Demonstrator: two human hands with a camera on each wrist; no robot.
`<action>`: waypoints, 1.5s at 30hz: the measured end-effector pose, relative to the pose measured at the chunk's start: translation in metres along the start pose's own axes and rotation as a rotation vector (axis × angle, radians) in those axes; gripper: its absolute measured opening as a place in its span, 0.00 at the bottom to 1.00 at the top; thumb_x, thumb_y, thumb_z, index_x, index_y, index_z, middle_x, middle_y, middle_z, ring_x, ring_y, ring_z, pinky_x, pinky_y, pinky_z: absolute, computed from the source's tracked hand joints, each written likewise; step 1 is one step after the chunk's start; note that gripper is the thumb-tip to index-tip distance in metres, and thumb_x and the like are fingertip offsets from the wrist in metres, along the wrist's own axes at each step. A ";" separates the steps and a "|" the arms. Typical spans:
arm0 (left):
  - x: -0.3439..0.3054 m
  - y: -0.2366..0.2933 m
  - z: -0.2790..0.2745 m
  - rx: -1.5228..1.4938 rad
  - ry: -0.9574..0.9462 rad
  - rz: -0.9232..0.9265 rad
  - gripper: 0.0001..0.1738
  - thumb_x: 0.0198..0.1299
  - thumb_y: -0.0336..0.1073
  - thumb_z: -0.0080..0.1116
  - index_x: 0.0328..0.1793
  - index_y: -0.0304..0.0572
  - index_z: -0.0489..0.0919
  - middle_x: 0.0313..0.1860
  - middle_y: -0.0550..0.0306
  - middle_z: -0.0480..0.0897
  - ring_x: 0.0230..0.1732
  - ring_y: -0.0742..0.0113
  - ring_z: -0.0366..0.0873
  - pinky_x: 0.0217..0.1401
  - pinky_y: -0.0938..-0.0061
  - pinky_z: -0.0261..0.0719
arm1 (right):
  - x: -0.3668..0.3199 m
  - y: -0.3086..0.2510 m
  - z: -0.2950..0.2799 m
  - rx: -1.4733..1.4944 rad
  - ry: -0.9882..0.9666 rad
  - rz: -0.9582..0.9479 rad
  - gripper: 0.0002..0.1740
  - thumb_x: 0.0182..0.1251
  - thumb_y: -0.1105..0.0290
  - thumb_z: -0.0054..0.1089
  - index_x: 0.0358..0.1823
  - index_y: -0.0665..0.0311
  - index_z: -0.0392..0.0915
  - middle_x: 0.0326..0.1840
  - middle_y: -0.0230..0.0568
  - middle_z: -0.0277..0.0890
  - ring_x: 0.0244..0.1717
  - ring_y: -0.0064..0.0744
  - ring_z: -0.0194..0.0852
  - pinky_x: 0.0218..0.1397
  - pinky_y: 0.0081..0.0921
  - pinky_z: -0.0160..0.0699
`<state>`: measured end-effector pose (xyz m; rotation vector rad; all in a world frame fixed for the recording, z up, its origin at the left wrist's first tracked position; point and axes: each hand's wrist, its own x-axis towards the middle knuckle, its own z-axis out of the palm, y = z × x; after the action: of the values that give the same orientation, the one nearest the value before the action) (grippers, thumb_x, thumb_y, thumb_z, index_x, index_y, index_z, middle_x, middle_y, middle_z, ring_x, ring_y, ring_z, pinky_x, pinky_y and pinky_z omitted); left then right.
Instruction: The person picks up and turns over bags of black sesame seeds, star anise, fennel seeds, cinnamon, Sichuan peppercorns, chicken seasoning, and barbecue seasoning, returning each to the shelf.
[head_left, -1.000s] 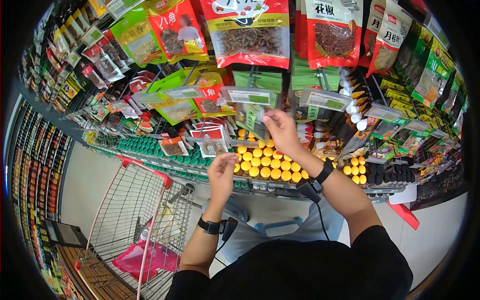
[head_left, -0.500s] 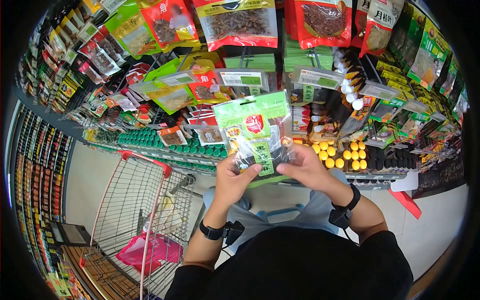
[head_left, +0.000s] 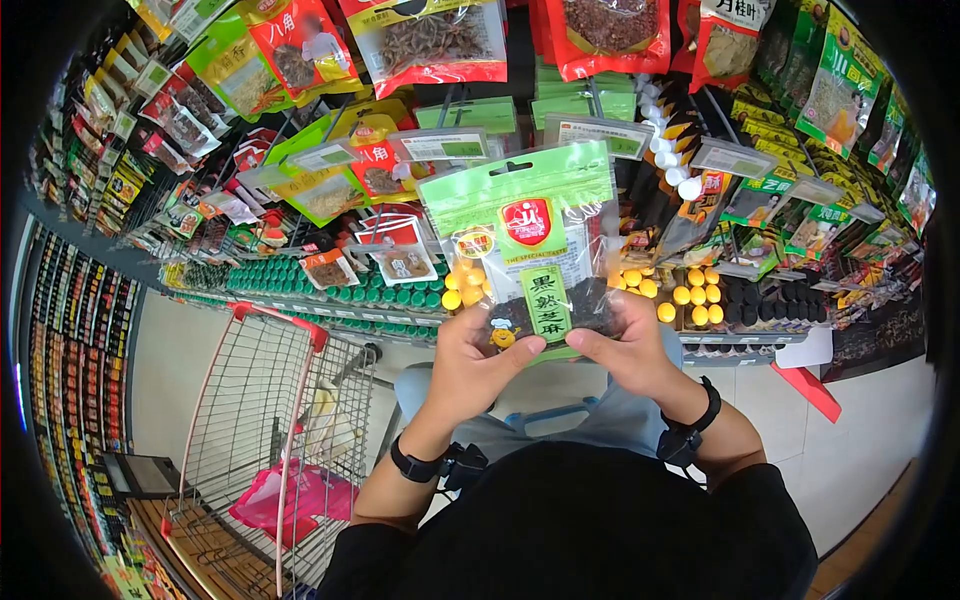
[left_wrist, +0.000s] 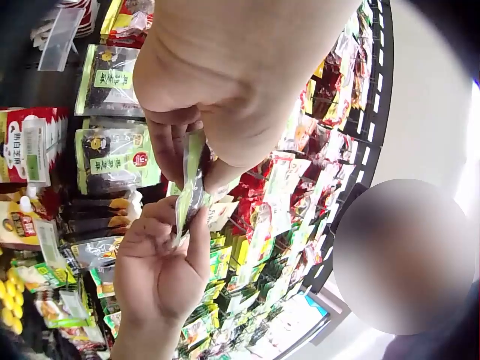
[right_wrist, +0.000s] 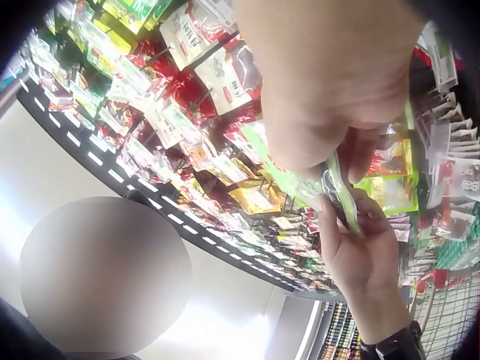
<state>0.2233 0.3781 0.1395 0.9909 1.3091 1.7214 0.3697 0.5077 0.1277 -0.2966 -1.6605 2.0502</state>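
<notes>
1. Widest in my head view is the shelving (head_left: 745, 338), hung with seasoning packets and crossed by price tags; more green-topped pouches hang behind the work
2. On the person's left I see a shopping cart (head_left: 319, 339), with a pink bag (head_left: 285, 500) inside it
3. The green-topped pouch (head_left: 580, 225) is what counts: it is already off the racks and outside the cart, upright in front of the body with its printed front towards my head camera. I judge that this makes the moment one of holding and looking, with the pack well placed for reading
4. The left hand (head_left: 475, 365) grips the pouch's lower corner on its own side, thumb over the front, fingers behind
5. The right hand (head_left: 630, 350) pinches the opposite lower corner in the same way, so the load looks shared; both wrist views show the pouch almost edge-on between the hands
6. Smallest, the two thumbtips lie beside the green label strip (head_left: 543, 300); I judge that a slight shift inwards could cover its lower characters
</notes>
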 end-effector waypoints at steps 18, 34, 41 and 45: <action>-0.002 -0.014 -0.004 0.018 0.137 0.041 0.25 0.56 0.29 0.62 0.59 0.32 0.68 0.54 0.52 0.76 0.54 0.68 0.74 0.56 0.73 0.71 | 0.001 -0.018 0.015 -0.524 -0.164 -0.395 0.30 0.50 0.74 0.68 0.59 0.61 0.72 0.53 0.42 0.66 0.51 0.32 0.67 0.49 0.25 0.68; -0.002 0.002 -0.007 0.007 -0.048 0.077 0.38 0.57 0.21 0.56 0.71 0.34 0.51 0.58 0.46 0.74 0.58 0.64 0.73 0.59 0.71 0.72 | 0.004 -0.012 -0.003 -0.093 -0.072 -0.259 0.34 0.58 0.85 0.57 0.68 0.70 0.57 0.66 0.47 0.61 0.64 0.29 0.62 0.65 0.26 0.63; -0.003 0.013 0.000 0.035 0.009 0.100 0.48 0.59 0.22 0.54 0.76 0.39 0.34 0.62 0.37 0.68 0.59 0.57 0.73 0.43 0.73 0.83 | 0.003 -0.021 -0.004 -0.031 -0.092 -0.239 0.36 0.59 0.88 0.49 0.71 0.72 0.50 0.67 0.49 0.60 0.67 0.32 0.59 0.66 0.26 0.60; -0.006 0.009 0.002 0.000 0.081 0.171 0.41 0.59 0.22 0.55 0.75 0.36 0.46 0.61 0.40 0.70 0.58 0.59 0.73 0.45 0.73 0.83 | 0.005 -0.018 -0.003 0.043 -0.114 -0.252 0.38 0.58 0.89 0.47 0.72 0.71 0.48 0.67 0.50 0.59 0.67 0.33 0.60 0.66 0.27 0.60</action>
<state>0.2268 0.3720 0.1480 1.0693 1.3069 1.9085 0.3709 0.5153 0.1452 0.0433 -1.6250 1.9401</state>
